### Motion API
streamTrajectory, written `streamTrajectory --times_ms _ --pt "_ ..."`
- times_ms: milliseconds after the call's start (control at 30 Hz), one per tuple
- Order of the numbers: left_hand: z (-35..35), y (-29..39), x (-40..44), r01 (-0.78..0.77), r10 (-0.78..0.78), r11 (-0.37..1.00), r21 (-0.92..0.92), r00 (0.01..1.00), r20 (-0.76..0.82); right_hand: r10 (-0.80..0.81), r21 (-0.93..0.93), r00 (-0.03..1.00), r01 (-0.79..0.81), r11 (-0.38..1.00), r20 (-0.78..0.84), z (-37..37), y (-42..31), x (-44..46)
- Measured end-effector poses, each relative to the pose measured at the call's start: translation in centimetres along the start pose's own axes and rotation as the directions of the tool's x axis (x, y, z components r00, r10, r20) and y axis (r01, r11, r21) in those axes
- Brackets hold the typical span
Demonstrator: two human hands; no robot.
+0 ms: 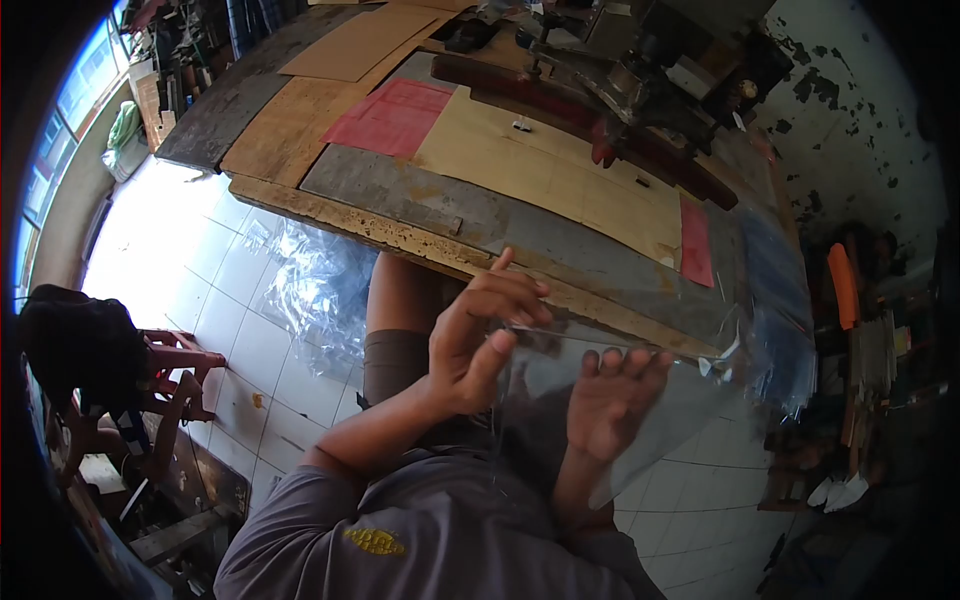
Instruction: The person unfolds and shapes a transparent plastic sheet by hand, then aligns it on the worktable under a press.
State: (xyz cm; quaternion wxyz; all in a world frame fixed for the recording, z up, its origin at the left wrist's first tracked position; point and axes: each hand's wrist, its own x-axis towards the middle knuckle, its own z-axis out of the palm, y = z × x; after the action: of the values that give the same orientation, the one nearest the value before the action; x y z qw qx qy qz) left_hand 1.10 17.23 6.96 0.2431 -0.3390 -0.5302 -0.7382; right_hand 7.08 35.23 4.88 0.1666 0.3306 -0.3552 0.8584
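Note:
A clear plastic sheet (545, 405) hangs in front of my body, just below the table's front edge. My left hand (470, 335) is at its upper left corner, the thumb and bent fingers closed on the edge while one finger sticks up. My right hand (610, 405) shows through the sheet, palm towards me. Its fingers stretch upward near the sheet's top edge and lie against the plastic, not wrapped round it.
On the worktable (390, 195) lies a yellow board (560, 170) with red ends, under a dark metal press (640, 80). More clear sheets (780, 345) hang at the right. Crumpled plastic (325, 290) lies on the tiled floor. A red stool (185, 360) stands left.

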Motion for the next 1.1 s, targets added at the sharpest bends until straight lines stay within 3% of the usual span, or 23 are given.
streamTrajectory --times_ms 67,167,200,300,333,400,467,567,633,833,1100 --pt "-0.7 -0.9 -0.4 0.055 -0.059 0.995 -0.081 0.997 -0.046 -0.059 -0.008 0.997 0.058 0.998 -0.05 -0.7 -1.2 0.8" --pt "-2.2 -1.4 -0.6 0.209 -0.228 0.945 -0.253 0.972 -0.052 -0.067 0.097 0.96 0.097 0.991 -0.271 -0.7 -3.0 1.6" --pt "-2.7 -1.3 -0.4 0.248 -0.267 0.924 -0.292 0.963 -0.028 -0.063 0.055 0.965 0.079 0.995 -0.253 -0.7 -3.3 1.5" --pt "-2.9 0.6 0.3 0.309 -0.32 0.943 -0.122 0.943 -0.092 -0.023 -0.067 0.989 0.013 0.998 -0.149 -0.6 -3.2 1.1" --pt "-3.2 1.1 0.6 0.308 -0.306 0.951 0.015 0.95 -0.064 0.003 -0.107 0.997 -0.012 0.994 -0.08 -0.4 -3.0 1.0" --pt "-3.5 3.0 2.2 0.127 -0.187 0.941 0.312 0.967 0.17 0.069 -0.186 0.996 -0.058 0.981 0.055 0.0 -2.5 0.8" --pt "-3.2 5.3 3.9 -0.064 -0.153 0.876 0.478 0.903 0.402 0.128 -0.219 0.987 -0.103 0.97 0.102 0.5 -1.9 0.4" --pt "-1.0 5.1 4.1 -0.129 -0.087 0.916 0.38 0.861 0.502 0.179 -0.23 0.975 -0.146 0.962 0.13 1.9 -1.3 -0.3" --pt "-0.2 4.9 3.5 -0.099 -0.125 0.916 0.388 0.85 0.512 0.216 -0.126 0.972 -0.204 0.971 0.09 3.0 -1.0 -0.8" --pt "0.3 4.0 2.5 -0.044 -0.14 0.955 0.292 0.803 0.579 0.165 -0.166 0.979 -0.144 0.976 0.123 2.3 -1.0 -1.1" --pt "0.4 3.1 2.3 -0.061 -0.078 0.977 0.206 0.791 0.607 0.19 0.235 0.972 -0.218 0.947 0.137 2.6 -0.4 0.1"
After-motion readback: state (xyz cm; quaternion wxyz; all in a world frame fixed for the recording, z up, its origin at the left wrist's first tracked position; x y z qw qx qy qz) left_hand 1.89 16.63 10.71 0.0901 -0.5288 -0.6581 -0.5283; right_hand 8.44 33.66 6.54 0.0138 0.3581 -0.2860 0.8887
